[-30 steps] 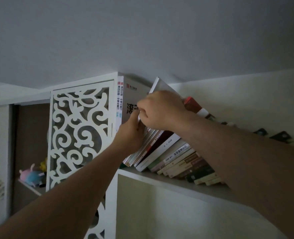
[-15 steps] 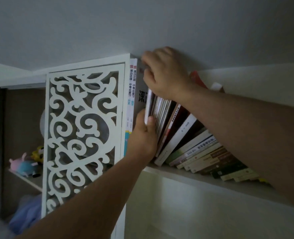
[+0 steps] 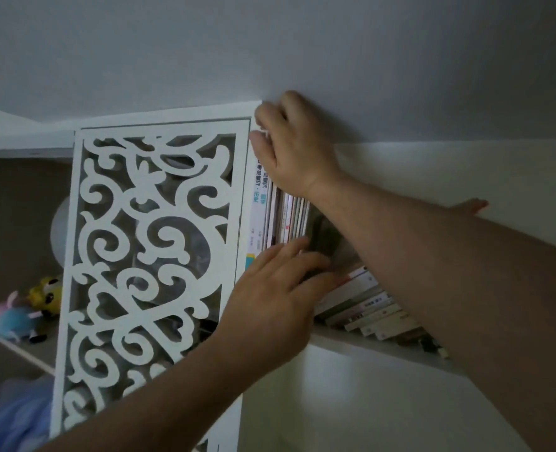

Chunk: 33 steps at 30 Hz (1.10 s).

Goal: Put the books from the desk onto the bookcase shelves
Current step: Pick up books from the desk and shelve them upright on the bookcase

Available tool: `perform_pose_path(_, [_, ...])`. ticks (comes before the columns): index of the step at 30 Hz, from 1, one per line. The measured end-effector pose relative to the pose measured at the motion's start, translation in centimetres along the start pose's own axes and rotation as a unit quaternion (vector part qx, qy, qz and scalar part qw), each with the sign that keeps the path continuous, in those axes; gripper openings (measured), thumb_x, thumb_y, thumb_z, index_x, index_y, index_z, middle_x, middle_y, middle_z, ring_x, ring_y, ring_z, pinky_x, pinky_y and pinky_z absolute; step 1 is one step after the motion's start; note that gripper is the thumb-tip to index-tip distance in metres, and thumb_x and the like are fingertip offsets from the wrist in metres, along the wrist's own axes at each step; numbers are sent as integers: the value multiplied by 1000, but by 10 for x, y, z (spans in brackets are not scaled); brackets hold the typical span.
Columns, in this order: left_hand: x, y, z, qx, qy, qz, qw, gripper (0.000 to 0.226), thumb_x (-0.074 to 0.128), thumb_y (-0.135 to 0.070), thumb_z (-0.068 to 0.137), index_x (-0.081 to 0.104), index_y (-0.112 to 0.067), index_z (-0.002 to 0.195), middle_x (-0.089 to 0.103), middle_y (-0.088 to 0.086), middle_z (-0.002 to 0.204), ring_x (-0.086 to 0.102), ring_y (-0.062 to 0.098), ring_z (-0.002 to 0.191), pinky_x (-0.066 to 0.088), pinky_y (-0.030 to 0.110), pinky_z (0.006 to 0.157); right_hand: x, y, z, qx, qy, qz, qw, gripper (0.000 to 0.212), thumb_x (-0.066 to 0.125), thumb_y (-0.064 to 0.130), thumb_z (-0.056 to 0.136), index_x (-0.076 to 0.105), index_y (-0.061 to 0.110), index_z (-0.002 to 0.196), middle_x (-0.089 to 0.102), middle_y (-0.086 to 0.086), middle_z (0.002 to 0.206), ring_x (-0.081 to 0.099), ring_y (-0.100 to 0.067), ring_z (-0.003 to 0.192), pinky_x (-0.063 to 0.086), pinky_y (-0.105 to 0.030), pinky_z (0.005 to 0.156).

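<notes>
A white fretwork panel [image 3: 149,256] of curling scrolls stands just left of the open shelf [image 3: 378,349] and screens the compartment behind it; through its gaps only grey shapes show, too dim to name. Further left, in a darker recess, a pink and blue plush toy [image 3: 7,316] lies on a lower board with a yellow one [image 3: 46,293] beside it. High on the shelf, hard against the panel's edge, a group of upright books [image 3: 280,220] stands with thin spines facing out, the leftmost white with coloured print. The right hand [image 3: 294,146] is up at their top corner, close under the ceiling, fingers curled over the upper edges and gripping them. The left hand [image 3: 276,293] is lower down, fingers straight and spread, pressing flat against the spines near the bottom. The right forearm crosses in front of the shelf and hides much of what lies behind it. To the right, a row of leaning books [image 3: 373,309] slumps at a steep slant on the shelf, their lower ends showing pale spines below the arm; a reddish book corner [image 3: 471,205] pokes up above it.
</notes>
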State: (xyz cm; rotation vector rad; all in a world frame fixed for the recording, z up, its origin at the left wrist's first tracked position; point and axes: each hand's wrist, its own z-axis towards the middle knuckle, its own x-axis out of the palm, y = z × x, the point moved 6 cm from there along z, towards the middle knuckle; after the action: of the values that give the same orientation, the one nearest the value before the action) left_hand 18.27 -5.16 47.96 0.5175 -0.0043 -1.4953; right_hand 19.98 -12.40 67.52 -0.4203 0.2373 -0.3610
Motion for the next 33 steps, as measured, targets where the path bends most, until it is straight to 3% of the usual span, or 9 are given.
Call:
perform_pose_path(3, [12,13,23,91,37,22,995,32,52,-29,104,75,-19,124,71,5,133,60,25,133,40,48,117,4,3,3,2,-11,5,1000,26,46,34,106,60,12,108,52,-12,104,41,-16,87,30,-24,68])
perform_pose_path(8, [39,44,34,-6,189,173,967,77,2,-67,105,25,-26,166,18,12,174,0,31,163,7,54,129,-12,-4,-9,-2,143,14,990,50,51,43,105,48,19,148,48,-13,135,51,-17,112,50,-27,84])
perform_pose_path(15, [32,38,42,-19,84,141,986,73,23,-73,101,54,-29,151,65,13,139,45,38,139,35,51,109,-242,-67,-120,119,189,-148,963,38,54,36,97,68,18,127,59,-12,121,56,-26,109,41,-32,90])
perform_pose_path(17, [32,32,56,-53,82,152,984,84,16,-83,96,49,-31,153,67,13,131,50,38,123,38,48,96,-314,-113,-178,316,176,-198,911,43,53,51,96,67,23,126,62,-11,122,58,-26,104,45,-36,93])
perform_pose_path(21, [29,14,94,-87,72,111,987,100,3,-89,89,31,-26,162,64,24,131,50,43,122,38,49,97,-379,-159,-293,628,277,-224,691,147,9,114,53,38,18,160,38,-18,165,41,-39,146,30,-46,120])
perform_pose_path(22, [33,6,102,-75,80,86,990,100,2,-89,89,24,-27,164,62,25,136,50,43,126,39,51,101,-375,-150,-312,673,283,-182,659,145,8,112,59,34,14,163,32,-17,168,36,-38,151,27,-43,122])
perform_pose_path(27, [72,-27,126,-37,194,-167,966,94,26,-95,85,-14,-53,159,57,7,146,61,29,121,54,55,98,-341,-142,-343,755,131,-6,642,117,31,97,80,34,15,163,33,-13,168,36,-34,152,29,-50,123])
perform_pose_path(31, [78,-28,124,-67,161,-245,954,88,44,-82,91,-2,-54,160,69,-3,121,66,12,91,62,46,81,-345,-150,-340,785,-107,91,604,53,76,32,94,58,5,135,60,-21,123,64,-30,87,60,-41,68])
perform_pose_path(33, [78,-25,125,-81,132,-276,949,82,49,-70,97,0,-54,160,67,-5,116,65,11,90,61,41,80,-340,-152,-330,756,-197,93,617,74,77,12,91,38,12,154,60,-16,121,62,-20,79,63,-37,64])
